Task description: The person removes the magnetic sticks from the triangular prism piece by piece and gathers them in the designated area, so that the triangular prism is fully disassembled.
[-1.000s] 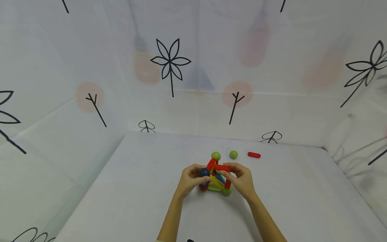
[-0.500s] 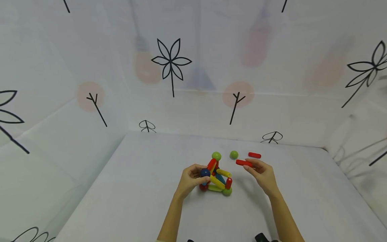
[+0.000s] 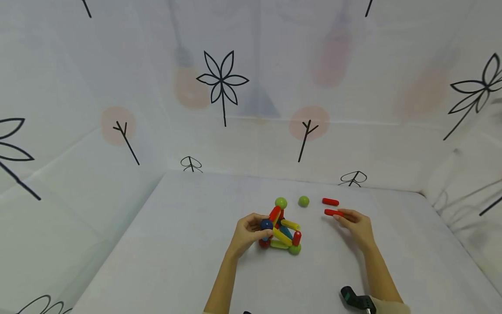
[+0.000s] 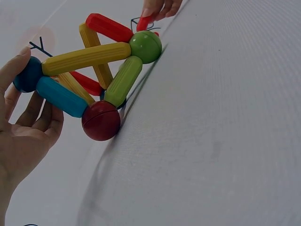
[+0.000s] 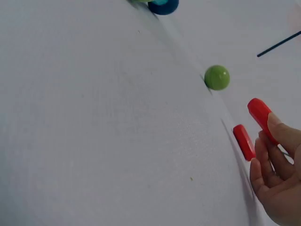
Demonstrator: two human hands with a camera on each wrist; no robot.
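My left hand [image 3: 248,232] pinches the dark blue ball [image 3: 266,224] of a structure built from coloured rods and balls. In the left wrist view a yellow rod [image 4: 87,58] and a blue rod [image 4: 62,96] run from that ball. A dark red ball [image 4: 101,121] and a green ball [image 4: 146,47] form lower corners, joined by a light green rod [image 4: 123,81]. To the right, my right hand [image 3: 358,226] holds a red rod [image 3: 333,212] between thumb and fingers, raised over the table. Its free end points left.
A second red rod [image 3: 330,202] lies on the white table [image 3: 188,244] just beyond the right hand. Left of it sits a loose green ball [image 3: 303,201]. Patterned white cloth [image 3: 259,144] hangs behind the table. A black device [image 3: 357,300] is strapped at the right wrist.
My right hand has drawn the red rod away from the structure and carried it right, near the loose red rod. The left hand stays on the blue ball.
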